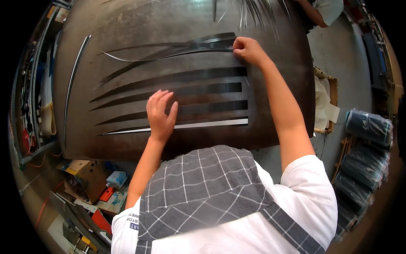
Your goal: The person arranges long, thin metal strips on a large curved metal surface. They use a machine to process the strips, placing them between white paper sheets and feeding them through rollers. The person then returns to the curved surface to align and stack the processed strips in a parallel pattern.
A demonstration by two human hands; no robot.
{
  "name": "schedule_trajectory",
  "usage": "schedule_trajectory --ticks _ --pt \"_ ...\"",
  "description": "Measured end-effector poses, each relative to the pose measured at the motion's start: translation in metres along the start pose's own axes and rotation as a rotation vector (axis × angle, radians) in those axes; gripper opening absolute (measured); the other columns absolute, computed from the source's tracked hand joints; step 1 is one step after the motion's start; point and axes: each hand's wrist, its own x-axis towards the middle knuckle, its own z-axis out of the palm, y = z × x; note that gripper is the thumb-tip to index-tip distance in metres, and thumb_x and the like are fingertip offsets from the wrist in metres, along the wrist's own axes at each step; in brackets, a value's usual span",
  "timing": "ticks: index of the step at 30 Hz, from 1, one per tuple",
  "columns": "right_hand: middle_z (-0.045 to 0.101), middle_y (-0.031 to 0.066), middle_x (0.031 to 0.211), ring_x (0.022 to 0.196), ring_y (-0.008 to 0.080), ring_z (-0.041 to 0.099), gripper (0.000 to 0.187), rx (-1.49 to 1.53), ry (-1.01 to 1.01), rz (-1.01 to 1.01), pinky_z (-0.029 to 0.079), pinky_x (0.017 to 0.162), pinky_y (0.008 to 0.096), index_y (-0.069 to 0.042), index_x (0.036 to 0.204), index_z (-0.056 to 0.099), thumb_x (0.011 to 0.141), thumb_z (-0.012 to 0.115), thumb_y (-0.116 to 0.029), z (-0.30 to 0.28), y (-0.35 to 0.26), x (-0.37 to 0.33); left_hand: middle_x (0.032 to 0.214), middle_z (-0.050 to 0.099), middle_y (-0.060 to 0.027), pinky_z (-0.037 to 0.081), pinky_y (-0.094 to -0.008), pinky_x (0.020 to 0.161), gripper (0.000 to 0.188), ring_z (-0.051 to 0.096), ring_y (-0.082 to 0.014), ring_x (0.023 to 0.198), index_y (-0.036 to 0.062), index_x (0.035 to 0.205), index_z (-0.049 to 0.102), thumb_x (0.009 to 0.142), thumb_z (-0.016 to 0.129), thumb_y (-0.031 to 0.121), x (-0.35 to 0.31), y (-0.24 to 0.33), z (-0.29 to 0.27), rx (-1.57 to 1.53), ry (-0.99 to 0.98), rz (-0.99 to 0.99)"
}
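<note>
My right hand [250, 50], at the far right, has its fingers pinched on the square end of a long dark strip [198, 52]. This strip curves leftward and lies across other crossed dark strips [211, 39], whose wide ends sit beside my fingertips. My left hand [161, 113] is open, thumb apart, over the lower strips; whether it touches them I cannot tell. Several tapered dark strips [220, 73] lie in near-parallel rows, wide ends to the right. The nearest is a strip with a white or shiny face [211, 124].
The strips lie on a big dark table [275, 127]. A long narrow strip [72, 80] is at its left; a fan of thin strips [249, 12] is at the far edge. Another person's arm [315, 15] shows far right. Beside the table stand a cardboard box [334, 95] and plastic-wrapped rolls [368, 127].
</note>
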Motion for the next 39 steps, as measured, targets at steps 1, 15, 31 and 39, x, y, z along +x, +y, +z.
schedule_trajectory --ticks 1,15,31,39 --pt "0.07 0.006 0.088 0.088 0.0208 0.068 0.016 0.174 -0.069 0.006 0.054 0.078 0.0346 -0.006 0.096 0.072 0.081 0.073 -0.013 -0.002 -0.002 -0.003 0.119 0.064 -0.0107 0.039 -0.0491 0.106 0.033 0.056 -0.0332 0.12 0.0079 0.113 0.067 0.081 0.074 0.011 0.008 0.003 0.002 0.019 0.003 0.052" --pt "0.069 0.0038 0.083 0.078 0.0164 0.065 0.016 0.791 0.11 0.387 0.053 0.072 0.03 -0.004 0.101 0.072 0.089 0.068 -0.014 0.147 -0.157 -0.161 0.084 0.066 -0.0105 0.051 -0.0373 0.069 0.01 0.065 -0.0284 0.076 0.0034 0.088 0.07 0.08 0.072 0.009 0.0 -0.041 -0.101 -0.163 -0.463 0.097" --pt "0.062 0.0002 0.094 0.094 0.0231 0.056 0.032 -0.14 0.406 -0.161 0.045 0.087 0.0366 -0.018 0.098 0.079 0.078 0.065 0.003 0.183 -0.118 -0.184 0.079 0.07 -0.0152 0.052 -0.0379 0.069 0.028 0.068 -0.0275 0.076 0.0019 0.089 0.073 0.085 0.071 0.029 -0.001 -0.05 -0.048 -0.146 -0.849 -0.322" --pt "0.063 -0.001 0.093 0.095 0.0236 0.057 0.028 -0.126 0.427 -0.141 0.045 0.087 0.0378 -0.019 0.093 0.08 0.077 0.067 0.0 0.178 -0.11 -0.183 0.075 0.068 -0.0148 0.05 -0.0362 0.067 0.028 0.066 -0.0233 0.07 0.0007 0.088 0.072 0.086 0.073 0.028 0.003 -0.04 -0.037 -0.109 -0.824 -0.324"
